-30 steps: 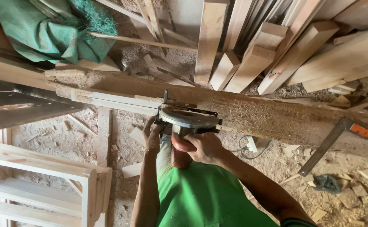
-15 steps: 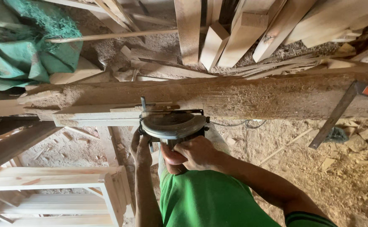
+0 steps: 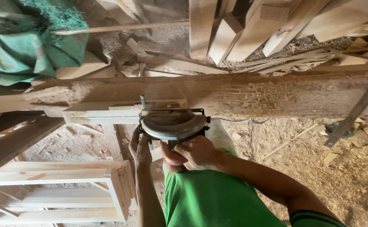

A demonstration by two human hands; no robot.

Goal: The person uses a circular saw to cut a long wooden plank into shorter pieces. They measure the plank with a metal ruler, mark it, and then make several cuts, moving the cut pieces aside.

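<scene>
Sawdusty workshop floor (image 3: 327,185) w/ planks around: my right hand (image 3: 196,152) wraps the circular saw (image 3: 173,124), left hand (image 3: 140,149) curled beside it, blade partway across the board (image 3: 121,111) just beyond, cut unfinished.

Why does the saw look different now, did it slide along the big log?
Yes. The circular saw has slid left along the log: earlier it sat past the end of the pale plank, now it overlaps that end.

Woodworking shop: stacked planks (image 3: 251,29), sawdust-covered floor (image 3: 360,176), circular saw (image 3: 173,124) on rough beam (image 3: 276,94).
</scene>
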